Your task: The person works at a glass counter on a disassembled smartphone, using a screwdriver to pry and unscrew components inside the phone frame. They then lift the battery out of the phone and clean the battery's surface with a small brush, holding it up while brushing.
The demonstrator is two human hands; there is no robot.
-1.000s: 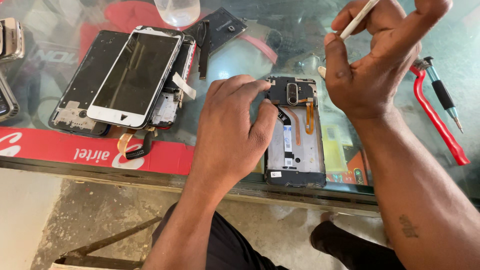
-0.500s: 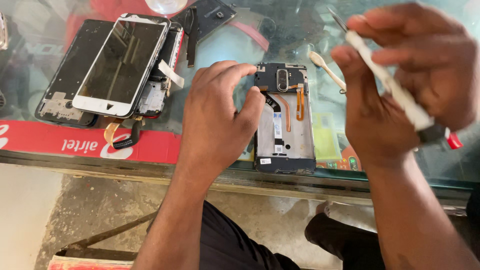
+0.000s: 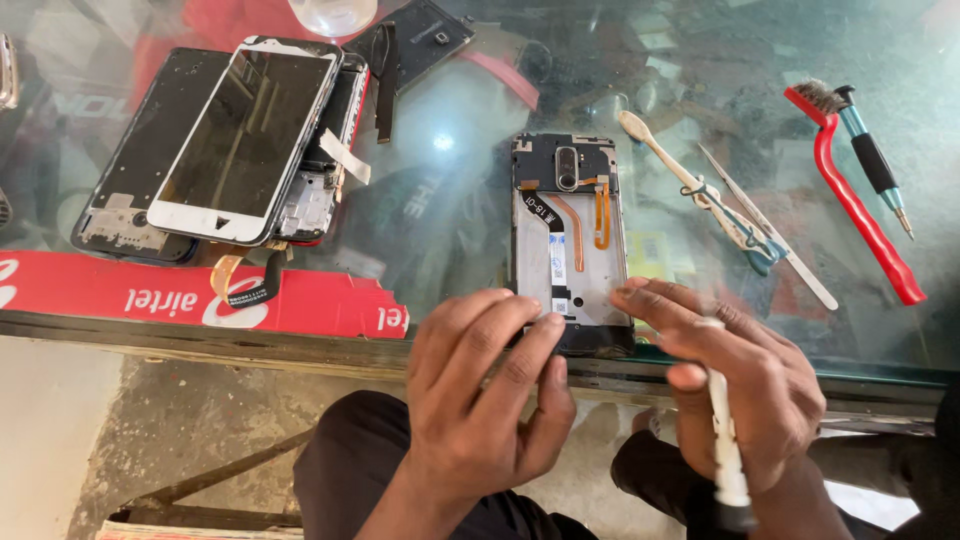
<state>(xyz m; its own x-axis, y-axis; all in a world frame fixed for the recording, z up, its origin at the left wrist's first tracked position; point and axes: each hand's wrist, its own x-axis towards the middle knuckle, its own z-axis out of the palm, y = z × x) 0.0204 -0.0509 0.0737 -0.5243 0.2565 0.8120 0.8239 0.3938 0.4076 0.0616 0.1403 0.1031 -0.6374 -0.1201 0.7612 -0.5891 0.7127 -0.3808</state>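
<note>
An opened phone body (image 3: 570,235) with its back off lies on the glass counter (image 3: 450,190), showing a metal frame, orange flex cables and a camera module at the top. My left hand (image 3: 490,400) rests its fingertips on the phone's lower left corner at the counter's front edge. My right hand (image 3: 745,385) is closed around a white-handled screwdriver (image 3: 725,440), its fingers touching the phone's lower right corner. The tool's tip is hidden behind my fingers.
A white-framed phone screen (image 3: 245,140) lies on other dismantled phone parts at the left. A toothbrush (image 3: 680,175), tweezers (image 3: 765,225), a red-handled brush (image 3: 860,200) and a small screwdriver (image 3: 880,175) lie to the right. A red strip (image 3: 190,295) runs along the front edge.
Both hands have dropped from over the phone's upper part to its lower corners at the counter edge. My right hand lowered the white tool from raised to down by the edge.
</note>
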